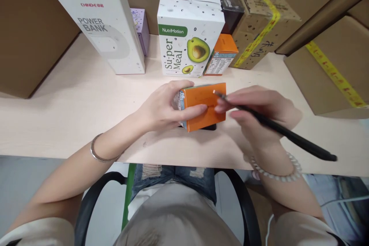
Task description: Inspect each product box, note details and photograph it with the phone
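Observation:
My left hand [170, 107] grips a small orange box [198, 117] from its left side, with the thumb lying across the orange face. Pale blue print shows along the box's left edge. Between the fingers of my right hand [259, 109] is a black pen [291, 136]; its tip points left, over the box's orange face. Whether the tip touches the box I cannot tell. My right hand is slightly blurred. Part of a flat black object [211, 127] shows beneath the box, mostly hidden.
Behind my hands stand a white power bank box [100, 27], a purple box [141, 30], a white Super Meal box [187, 27], another orange box [221, 55], a dark box [230, 7] and a taped brown carton [259, 27]. Larger cartons [331, 69] flank the wooden table [72, 123].

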Demonstrator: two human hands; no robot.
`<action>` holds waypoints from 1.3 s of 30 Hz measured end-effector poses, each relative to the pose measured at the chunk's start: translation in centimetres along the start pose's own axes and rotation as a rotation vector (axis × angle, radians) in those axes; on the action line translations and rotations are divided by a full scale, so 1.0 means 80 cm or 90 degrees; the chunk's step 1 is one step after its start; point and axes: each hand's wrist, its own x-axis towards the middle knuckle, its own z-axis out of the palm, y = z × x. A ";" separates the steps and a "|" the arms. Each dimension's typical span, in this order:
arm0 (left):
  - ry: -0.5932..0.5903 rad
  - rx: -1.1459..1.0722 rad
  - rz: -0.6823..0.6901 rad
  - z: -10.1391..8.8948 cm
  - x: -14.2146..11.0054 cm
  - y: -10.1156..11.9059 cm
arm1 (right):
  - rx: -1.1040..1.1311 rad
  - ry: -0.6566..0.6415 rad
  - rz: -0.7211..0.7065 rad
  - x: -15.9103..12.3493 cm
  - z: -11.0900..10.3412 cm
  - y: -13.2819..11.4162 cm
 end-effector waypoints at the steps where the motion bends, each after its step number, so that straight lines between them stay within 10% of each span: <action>1: 0.025 -0.003 -0.026 0.004 0.000 0.007 | 0.003 0.006 -0.015 -0.001 0.003 -0.001; 39: 0.004 0.186 0.029 0.015 -0.011 0.025 | 0.052 -0.078 0.049 0.005 0.008 0.000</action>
